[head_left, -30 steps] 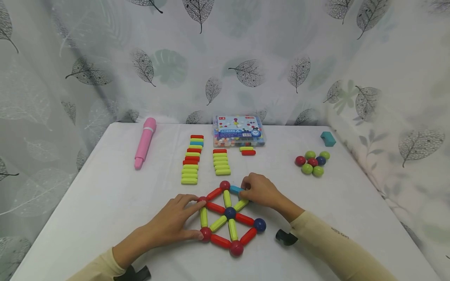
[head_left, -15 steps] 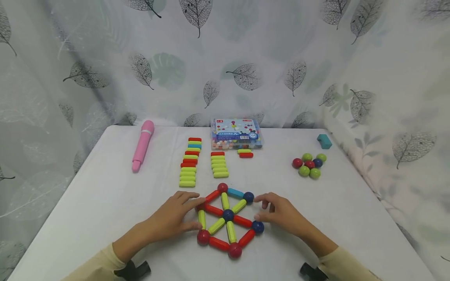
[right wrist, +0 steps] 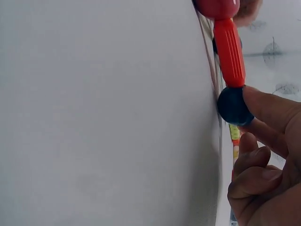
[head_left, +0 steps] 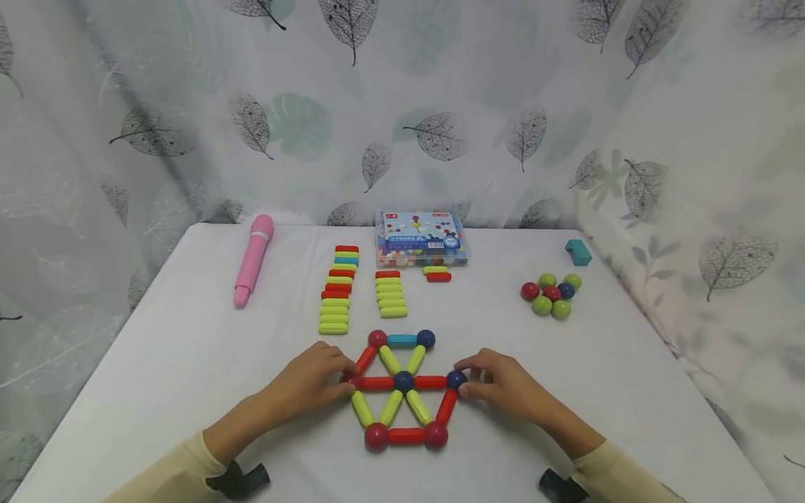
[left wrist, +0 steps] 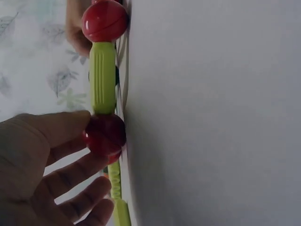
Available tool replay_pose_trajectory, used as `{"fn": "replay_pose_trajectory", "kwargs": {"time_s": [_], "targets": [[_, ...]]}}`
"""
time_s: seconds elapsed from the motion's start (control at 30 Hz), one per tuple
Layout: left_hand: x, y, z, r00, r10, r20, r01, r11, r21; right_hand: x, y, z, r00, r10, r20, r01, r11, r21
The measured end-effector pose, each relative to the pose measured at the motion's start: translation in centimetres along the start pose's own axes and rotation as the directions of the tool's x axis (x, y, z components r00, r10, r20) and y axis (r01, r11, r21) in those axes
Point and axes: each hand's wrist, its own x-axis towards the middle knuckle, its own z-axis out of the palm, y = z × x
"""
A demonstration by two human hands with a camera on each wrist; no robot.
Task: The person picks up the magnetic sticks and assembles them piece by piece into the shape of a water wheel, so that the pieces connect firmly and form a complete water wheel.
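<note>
A flat wheel of magnetic rods and balls lies on the table, its spokes meeting at a blue ball point(head_left: 404, 381). My left hand point(head_left: 311, 377) pinches the leftmost red ball point(left wrist: 107, 136) between thumb and fingers; that ball is mostly hidden in the head view. On the opposite side, my right hand point(head_left: 508, 386) pinches a blue ball point(right wrist: 233, 106) with thumb and index finger, the other fingers curled. A light blue rod point(head_left: 401, 340) joins the upper red ball point(head_left: 377, 339) to the upper blue ball point(head_left: 425, 339). Along the front, a red rod point(head_left: 406, 436) links two red balls.
Behind the wheel lie columns of loose green rods point(head_left: 334, 319) and red rods point(head_left: 439, 277). A clear parts box point(head_left: 423, 241) stands at the back. Loose balls point(head_left: 551, 293) cluster at right, near a teal block point(head_left: 578, 252). A pink stick-like object point(head_left: 254, 260) lies at left.
My right hand has left the light blue rod's end and moved to the right-hand blue ball. The wheel has turned counterclockwise, with my left hand staying at its left red ball.
</note>
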Motion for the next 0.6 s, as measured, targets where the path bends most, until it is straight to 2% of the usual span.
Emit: {"fn": "replay_pose_trajectory", "kwargs": {"time_s": [0.17,0.33,0.5,0.6], "targets": [[-1.5,0.4,0.2,0.999,0.037,0.027,-0.035,0.996,-0.078,2.0,-0.1,-0.2,0.999,0.046,-0.025,-0.046,0.999,0.009],[-2.3,0.9,0.4,0.994,0.097,0.046,-0.091,0.990,-0.104,3.8,0.0,-0.5,0.999,0.054,-0.002,-0.054,0.998,0.039],[-2.2,0.6,0.0,0.996,0.066,-0.053,-0.069,0.995,-0.071,6.4,-0.1,-1.3,0.996,0.086,-0.026,-0.082,0.986,0.144],[-2.0,0.0,-0.3,0.998,0.040,-0.055,-0.043,0.997,-0.064,9.1,-0.4,-1.5,0.994,0.095,-0.052,-0.084,0.979,0.187]]}}
